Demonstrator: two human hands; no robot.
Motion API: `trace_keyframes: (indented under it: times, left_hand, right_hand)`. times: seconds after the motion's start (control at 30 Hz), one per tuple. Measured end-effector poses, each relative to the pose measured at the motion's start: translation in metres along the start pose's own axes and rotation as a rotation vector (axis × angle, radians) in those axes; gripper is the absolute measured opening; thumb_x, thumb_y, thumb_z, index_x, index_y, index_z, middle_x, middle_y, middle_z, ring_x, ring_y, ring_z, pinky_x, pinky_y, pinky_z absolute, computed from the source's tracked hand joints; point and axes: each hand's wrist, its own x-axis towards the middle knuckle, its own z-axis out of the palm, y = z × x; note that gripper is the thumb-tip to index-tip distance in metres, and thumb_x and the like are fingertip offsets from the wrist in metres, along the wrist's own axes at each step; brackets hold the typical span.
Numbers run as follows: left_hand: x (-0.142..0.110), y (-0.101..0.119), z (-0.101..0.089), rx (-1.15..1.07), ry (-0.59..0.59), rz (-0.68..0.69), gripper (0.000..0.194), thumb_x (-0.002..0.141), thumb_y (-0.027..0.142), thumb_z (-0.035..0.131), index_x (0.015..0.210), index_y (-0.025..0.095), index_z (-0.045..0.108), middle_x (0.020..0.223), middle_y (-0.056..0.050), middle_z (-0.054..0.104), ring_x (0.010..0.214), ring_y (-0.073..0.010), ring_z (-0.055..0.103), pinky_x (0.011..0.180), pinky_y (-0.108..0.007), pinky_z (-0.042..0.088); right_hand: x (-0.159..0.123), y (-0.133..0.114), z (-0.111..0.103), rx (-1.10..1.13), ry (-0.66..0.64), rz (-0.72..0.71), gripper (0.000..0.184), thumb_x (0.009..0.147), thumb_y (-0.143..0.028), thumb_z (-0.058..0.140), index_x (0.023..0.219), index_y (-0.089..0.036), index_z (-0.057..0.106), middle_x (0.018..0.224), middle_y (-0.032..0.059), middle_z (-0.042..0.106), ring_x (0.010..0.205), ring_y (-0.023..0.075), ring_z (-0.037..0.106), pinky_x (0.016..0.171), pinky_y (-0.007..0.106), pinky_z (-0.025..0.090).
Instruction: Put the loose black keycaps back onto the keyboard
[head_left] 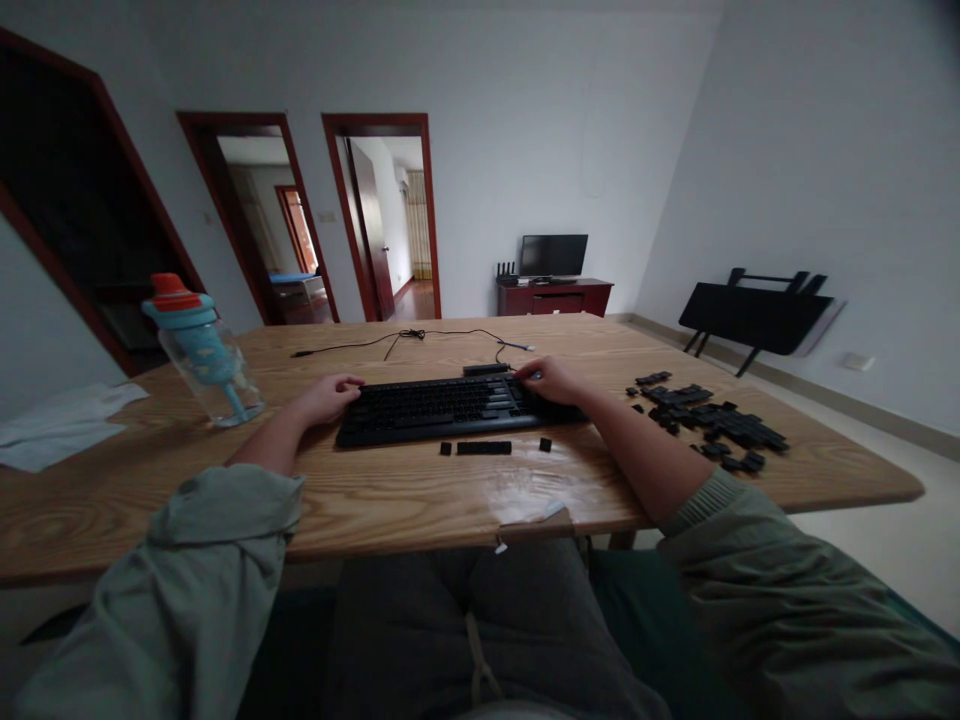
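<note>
Keyboard (427,408) | just right of left grip (330,397) | partly beneath right grip (553,380)

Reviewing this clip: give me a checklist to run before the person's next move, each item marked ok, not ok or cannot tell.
1. Left hand at the left end of the long black plastic keyboard: ok.
2. Right hand at the keyboard's right part: ok; whether its fingers grip anything: cannot tell.
3. Long black bar-shaped keycap in view, apart from the keyboard, on its near side: ok.
4. Scattered black plastic keycaps gathered in one tidy group: not ok; they lie loosely spread at the right.
5. Clear bottle with blue-and-red top standing clear of the left arm: ok.
6. Thin black cable unplugged from the keyboard: cannot tell.
</note>
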Motion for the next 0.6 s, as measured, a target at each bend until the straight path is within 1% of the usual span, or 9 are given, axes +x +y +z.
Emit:
trace_keyframes:
  times: [0.17,0.27,0.37,0.53,0.6]
  left_hand:
    - [0.005,-0.008,0.001,-0.024,-0.019,0.005,0.052,0.063,0.046,0.068,0.103,0.014,0.07,0.069,-0.003,0.062,0.064,-0.02,0.056,0.058,-0.029,0.041]
    - [0.005,-0.01,0.001,-0.044,-0.03,0.017,0.053,0.063,0.045,0.068,0.105,0.013,0.07,0.071,-0.003,0.064,0.066,-0.0205,0.057,0.059,-0.03,0.042]
    - [0.003,-0.007,0.001,-0.046,-0.025,0.003,0.05,0.064,0.043,0.068,0.104,0.013,0.07,0.07,-0.003,0.065,0.066,-0.0211,0.059,0.059,-0.03,0.043]
    - [-0.004,0.005,0.001,-0.03,0.011,-0.031,0.043,0.063,0.043,0.073,0.096,0.016,0.073,0.072,-0.006,0.069,0.07,-0.0241,0.063,0.058,-0.031,0.046]
    - [-0.004,0.007,0.001,-0.015,0.014,-0.026,0.039,0.064,0.041,0.072,0.095,0.016,0.073,0.073,-0.006,0.069,0.071,-0.0241,0.063,0.06,-0.032,0.047]
  right_hand:
    - [-0.003,-0.006,-0.002,-0.071,0.072,-0.07,0.036,0.088,-0.012,0.057,0.117,-0.019,0.076,0.114,0.0073,0.076,0.103,0.0196,0.069,0.092,0.026,0.05]
    - [-0.005,-0.011,-0.001,-0.122,0.028,-0.112,0.04,0.088,-0.009,0.055,0.119,-0.021,0.076,0.118,0.0074,0.075,0.107,0.02,0.068,0.095,0.026,0.049]
    - [-0.006,-0.013,0.002,-0.145,0.005,-0.135,0.041,0.089,-0.008,0.053,0.121,-0.02,0.075,0.12,0.0096,0.074,0.106,0.0216,0.069,0.096,0.029,0.049]
    - [-0.004,-0.01,0.005,-0.127,-0.002,-0.196,0.032,0.094,-0.019,0.056,0.118,-0.018,0.077,0.12,0.0111,0.074,0.107,0.0244,0.07,0.098,0.033,0.05]
    - [-0.003,-0.01,0.004,-0.13,-0.005,-0.193,0.031,0.094,-0.021,0.056,0.118,-0.019,0.077,0.12,0.0105,0.075,0.108,0.0245,0.069,0.099,0.034,0.05]
